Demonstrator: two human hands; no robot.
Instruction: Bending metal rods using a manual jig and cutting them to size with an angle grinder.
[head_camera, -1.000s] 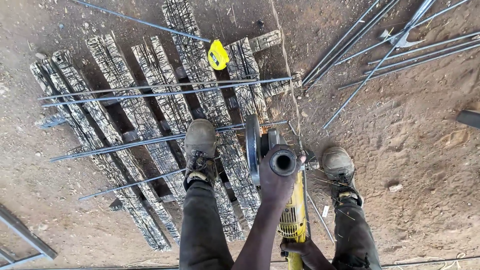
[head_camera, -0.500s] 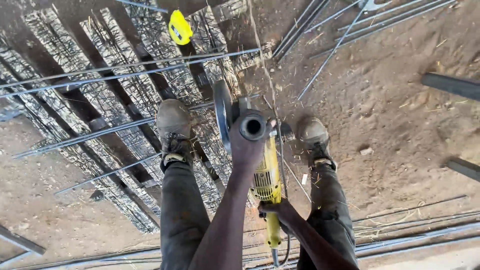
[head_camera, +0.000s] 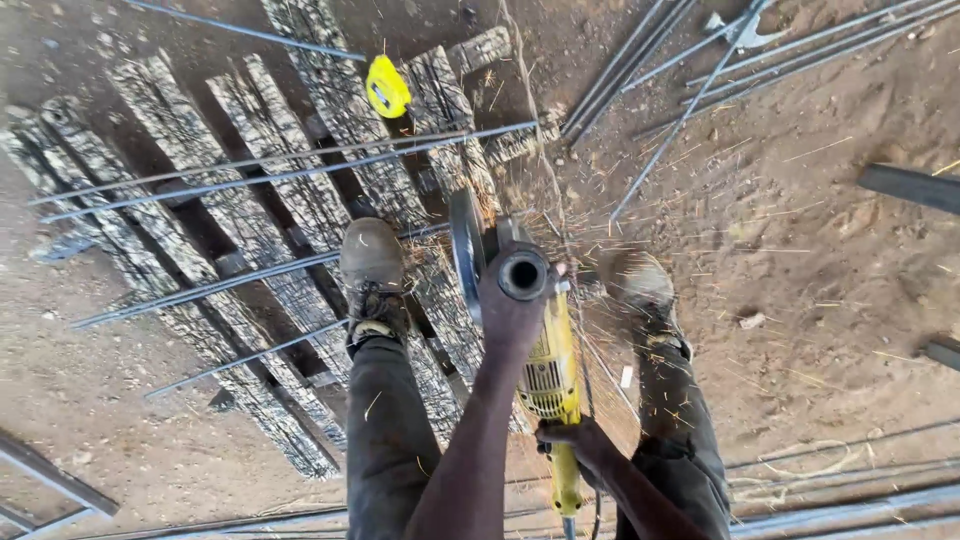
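Observation:
A yellow angle grinder (head_camera: 548, 375) hangs between my legs, its disc (head_camera: 466, 252) down at a thin steel rod (head_camera: 210, 285) lying across charred wooden planks (head_camera: 250, 230). Sparks spray out to the right over the dirt. My left hand (head_camera: 515, 305) grips the black side handle (head_camera: 523, 272) near the disc. My right hand (head_camera: 575, 442) grips the grinder's rear body. My left boot (head_camera: 372, 262) stands on the rod and planks; my right boot (head_camera: 640, 290) rests on the ground.
A yellow tape measure (head_camera: 387, 86) lies on the planks at the back. More long rods (head_camera: 290, 160) cross the planks. A bundle of rods (head_camera: 700, 70) lies at the upper right, dark metal bars (head_camera: 910, 185) at the right, and rods (head_camera: 830, 510) along the bottom edge.
Sparks now fly from the disc to the right; none showed before. The grinder and both hands stay in the same grip, with the view shifting slightly.

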